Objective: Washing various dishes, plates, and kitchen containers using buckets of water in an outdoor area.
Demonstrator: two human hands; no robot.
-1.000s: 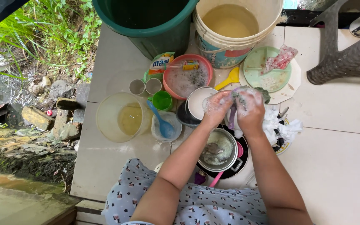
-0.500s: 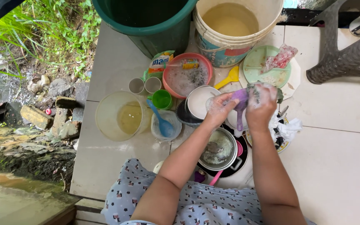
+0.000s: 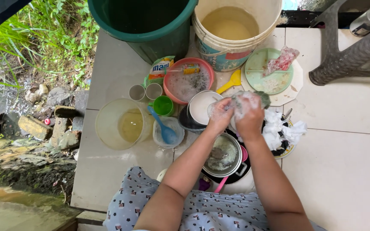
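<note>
My left hand [image 3: 219,116] and my right hand [image 3: 250,114] are pressed together, both covered in suds, above a pile of dirty dishes. My right hand is closed on a soapy green scrub sponge [image 3: 260,97]. My left hand is curled around a purple spoon that the two hands almost fully hide. Just left of my hands lies a white bowl [image 3: 201,107]. Below them stands a steel pot [image 3: 224,155] with murky water, resting on a black pan.
A pink basin [image 3: 188,81] of suds, a green plate [image 3: 268,73], a yellow spoon [image 3: 232,82], a cream bucket [image 3: 230,25] and a green bucket [image 3: 146,21] stand behind. To the left are a clear tub [image 3: 123,124], a blue spoon [image 3: 164,128] and cups [image 3: 164,105]. The tile edge drops to rocks.
The purple spoon, plainly visible half a second ago, is now covered by my hands. My right hand with the sponge has moved left and down against my left hand.
</note>
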